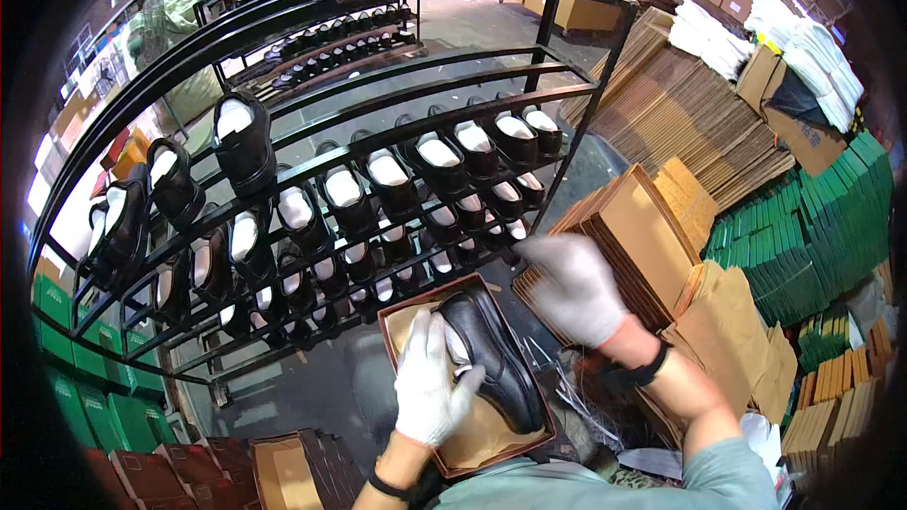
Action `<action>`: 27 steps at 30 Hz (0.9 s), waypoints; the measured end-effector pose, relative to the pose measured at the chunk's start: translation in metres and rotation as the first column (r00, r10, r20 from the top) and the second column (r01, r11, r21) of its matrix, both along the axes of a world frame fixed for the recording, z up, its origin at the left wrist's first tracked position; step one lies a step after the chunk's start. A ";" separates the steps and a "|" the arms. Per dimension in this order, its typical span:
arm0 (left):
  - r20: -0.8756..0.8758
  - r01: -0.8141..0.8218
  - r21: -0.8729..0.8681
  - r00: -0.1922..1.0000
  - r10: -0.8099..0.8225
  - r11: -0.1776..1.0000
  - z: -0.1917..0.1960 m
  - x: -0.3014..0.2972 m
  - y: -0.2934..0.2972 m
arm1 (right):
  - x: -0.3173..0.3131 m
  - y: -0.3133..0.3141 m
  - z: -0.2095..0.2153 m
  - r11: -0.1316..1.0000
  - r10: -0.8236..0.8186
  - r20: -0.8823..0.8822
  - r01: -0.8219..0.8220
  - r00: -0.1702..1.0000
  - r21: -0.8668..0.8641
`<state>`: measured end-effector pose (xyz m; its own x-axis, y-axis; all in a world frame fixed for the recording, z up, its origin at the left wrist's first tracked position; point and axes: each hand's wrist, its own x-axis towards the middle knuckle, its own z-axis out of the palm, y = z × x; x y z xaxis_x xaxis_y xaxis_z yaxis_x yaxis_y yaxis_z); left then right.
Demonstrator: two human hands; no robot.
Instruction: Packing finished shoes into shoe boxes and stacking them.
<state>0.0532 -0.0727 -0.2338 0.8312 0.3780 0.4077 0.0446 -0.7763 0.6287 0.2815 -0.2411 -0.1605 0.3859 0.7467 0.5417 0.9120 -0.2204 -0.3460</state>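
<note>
Our left hand [430, 382] presses flat on the black shoe [491, 359], lying eleven-to-five in its box [402, 316], while our right hand [576, 288] rests open on cardboard sheets [642, 236] at two o'clock.

A white-gloved left hand [430, 382] rests on a black leather shoe [496, 359] lying in an open brown shoebox [472, 434] lined with tan paper. The gloved right hand [576, 288] hovers, fingers spread, over a stack of flat brown cardboard sheets [633, 246] just right of the box. Beyond stands a black metal rack [312, 170] filled with rows of black shoes. Stacks of green boxes [812, 227] sit at far right.
</note>
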 end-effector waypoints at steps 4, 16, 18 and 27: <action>-0.302 0.181 0.151 0.945 -0.128 0.972 -0.061 0.026 0.023 | 0.080 -0.187 -0.073 0.425 -0.714 0.269 0.706 0.646 -0.567; -0.241 -0.163 -0.625 0.971 0.011 0.764 -0.054 -0.088 -0.038 | 0.069 -0.236 -0.014 0.641 -0.765 0.056 0.767 0.642 -0.037; -0.224 -0.165 -0.626 0.974 0.027 0.762 -0.082 -0.122 -0.048 | 0.044 -0.211 0.000 0.654 -0.671 -0.241 0.713 0.701 0.252; -0.092 -0.057 -0.857 0.995 -0.044 0.512 -0.035 -0.115 -0.066 | -0.137 -0.114 -0.105 0.962 -0.265 -0.827 0.076 0.495 -0.263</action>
